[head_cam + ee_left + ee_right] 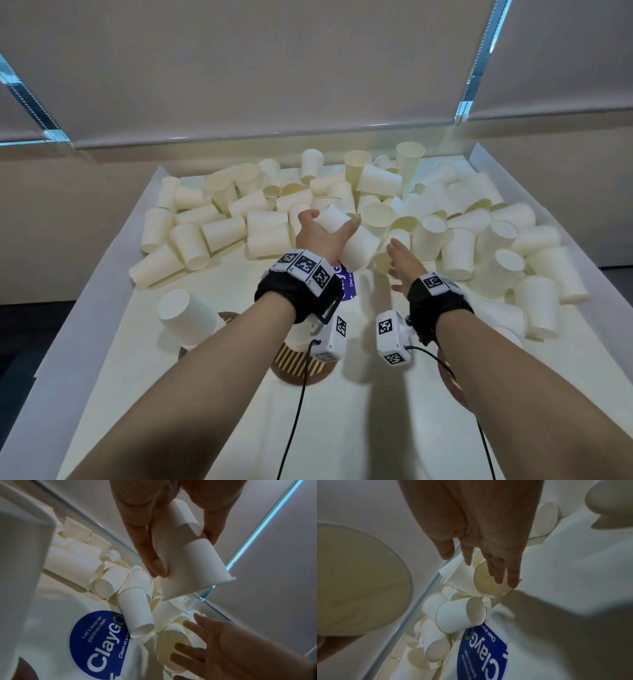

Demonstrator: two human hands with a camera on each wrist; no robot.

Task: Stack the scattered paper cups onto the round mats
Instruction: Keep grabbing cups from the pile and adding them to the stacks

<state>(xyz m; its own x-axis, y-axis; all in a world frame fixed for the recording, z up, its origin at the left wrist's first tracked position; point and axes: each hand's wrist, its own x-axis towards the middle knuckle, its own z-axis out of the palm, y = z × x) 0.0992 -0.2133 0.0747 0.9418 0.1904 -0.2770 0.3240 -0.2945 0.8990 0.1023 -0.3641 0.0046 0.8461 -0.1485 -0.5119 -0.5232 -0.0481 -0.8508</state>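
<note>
Your left hand (320, 236) grasps a nested pair of cups (187, 559) above the bench's (342, 428) middle; your right hand (404, 263), fingers straight, touches a cup's rim (491, 585).

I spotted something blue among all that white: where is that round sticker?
In the head view the blue sticker lies on the table between the two wrists, just before the cup pile.

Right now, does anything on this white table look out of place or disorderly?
Yes. Dozens of white paper cups lie tipped in a heap across the far half of the white table; few stand. The left hand grips two nested cups. The right hand reaches, fingers straight. One upside-down cup stands by a striped round mat.
</note>
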